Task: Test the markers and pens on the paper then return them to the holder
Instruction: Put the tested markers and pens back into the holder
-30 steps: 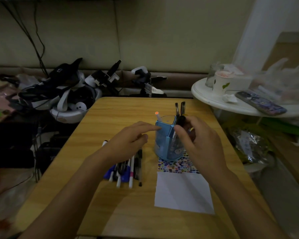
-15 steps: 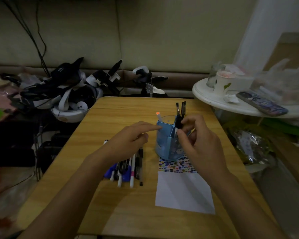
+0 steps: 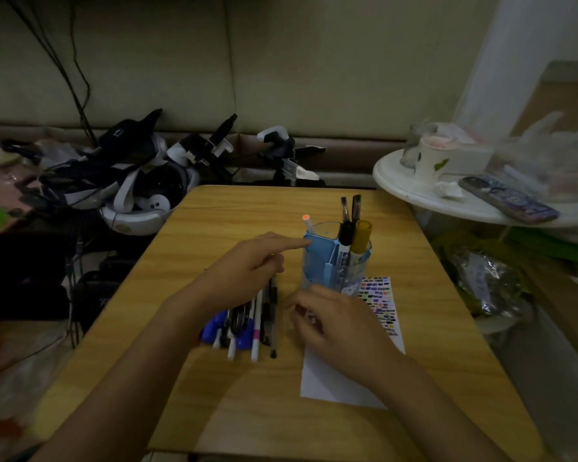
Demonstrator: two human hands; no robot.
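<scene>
**Holder mid-table, loose pens left of it, both hands low in frame**

- Far left of frame: a heap of headsets and straps [image 3: 127,181] off the edge of the wooden table [image 3: 214,411], cables running up the wall behind it.
- Left hand [image 3: 244,271] at centre: index finger stretched straight, tip touching the left rim of the holder; other fingers loosely curled, gripping nothing. The palm sits over the far ends of the loose pens.
- Loose pens [image 3: 247,321]: a bundle lying flat on the table, left of the holder. Long axes run roughly near-to-far, near ends toward the bottom of the frame. Far ends hidden under the left hand.
- Holder [image 3: 327,261]: clear cup with blue dividers, upright, centre of the table, touching the top edge of the paper. Contents stand near-vertical: a white pen with an orange tip [image 3: 307,221] at the left, a black-capped marker [image 3: 345,238] and a yellow-capped marker [image 3: 361,238] at the right, two dark pens [image 3: 350,208] behind them.
- Right hand [image 3: 341,325]: motion-blurred, just below the holder, over the paper. Fingers look loosely curled; cannot tell whether they hold anything.
- Paper [image 3: 334,385]: white sheet, long axis near-to-far, colour swatches at its far end, middle covered by the right hand.
- Right of frame: a round white side table [image 3: 414,191] with a paper cup [image 3: 431,158], a phone [image 3: 508,203] and plastic bags [image 3: 548,151].
</scene>
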